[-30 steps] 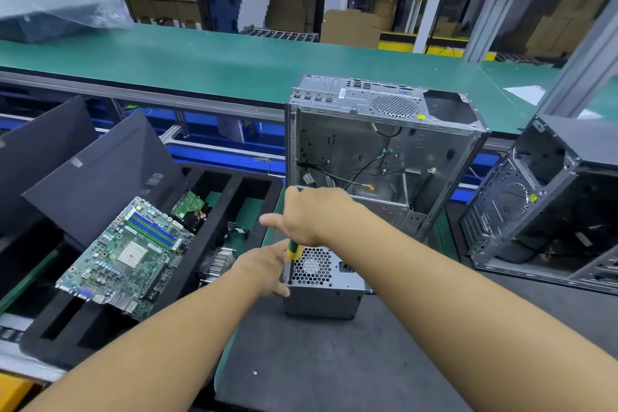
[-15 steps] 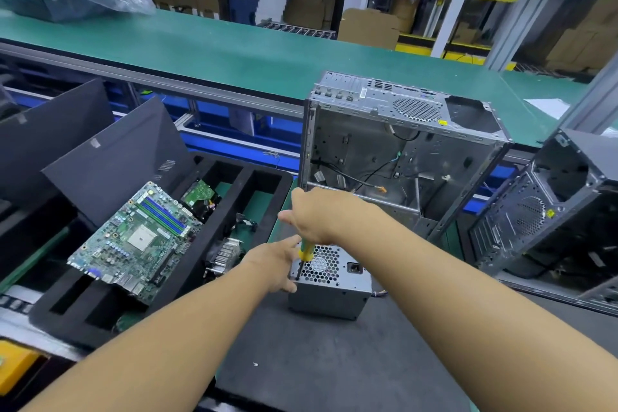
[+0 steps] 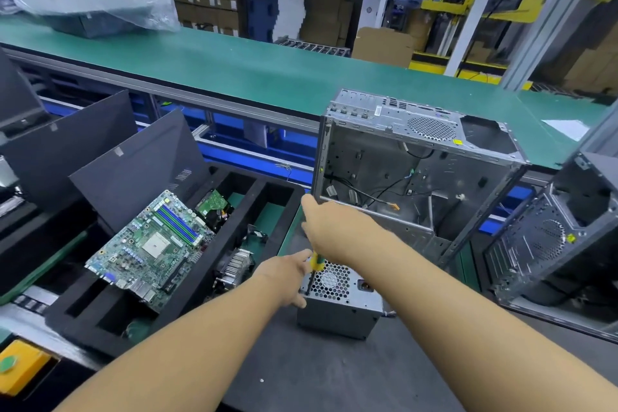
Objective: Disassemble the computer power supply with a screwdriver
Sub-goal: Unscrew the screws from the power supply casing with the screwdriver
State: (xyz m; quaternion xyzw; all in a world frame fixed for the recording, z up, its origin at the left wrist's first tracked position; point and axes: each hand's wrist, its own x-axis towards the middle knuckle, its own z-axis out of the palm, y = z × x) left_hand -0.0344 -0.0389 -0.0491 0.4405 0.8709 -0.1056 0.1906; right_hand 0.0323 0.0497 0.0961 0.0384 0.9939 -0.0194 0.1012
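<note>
The right hand grips the screwdriver, upright on the supply; the left hand clasps its side on the tabletop.

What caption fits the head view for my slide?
Right hand holds a screwdriver on the power supply; left hand holds its side.

Counted: 1 PSU, 1 screwdriver, 2 hands – left hand, right hand; 2 PC cases, 1 mobo, 1 heatsink.

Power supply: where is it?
Head view, centre: the power supply sits on the dark mat just before the open case, left hand gripping its left edge, right hand holding the screwdriver at its top-left corner.
</note>
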